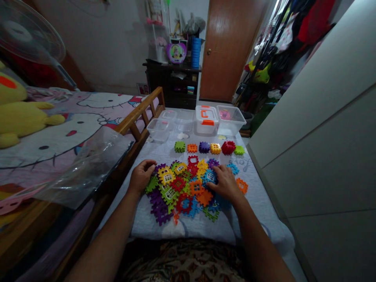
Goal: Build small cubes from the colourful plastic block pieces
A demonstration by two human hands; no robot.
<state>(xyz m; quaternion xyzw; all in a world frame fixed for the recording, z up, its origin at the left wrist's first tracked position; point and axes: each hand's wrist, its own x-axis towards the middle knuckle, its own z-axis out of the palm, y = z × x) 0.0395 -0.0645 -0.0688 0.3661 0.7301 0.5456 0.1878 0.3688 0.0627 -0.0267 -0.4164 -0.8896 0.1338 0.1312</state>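
Note:
A heap of plastic interlocking building tiles with notched edges lies on the cloth in front of me. At its left edge is my left hand (143,175), fingers bent and thumb close to the forefinger, beside a purple tile (160,167); whatever it pinches is hidden. My right hand (226,181) is at the heap's right side, thumb and fingers around a blue window tile (209,177). Between the hands lie a yellow window tile (166,176), a red tile (178,183) and an orange window tile (196,188). Purple tiles (160,207) spread at the near left.
Behind the heap runs a row of stacked tiles sorted by colour, including a purple stack (204,147) and a red stack (228,147). Farther back stand a lidded clear box (206,124), an open clear box (230,121) and a clear tub (159,131). A wooden bed rail (138,113) borders the left.

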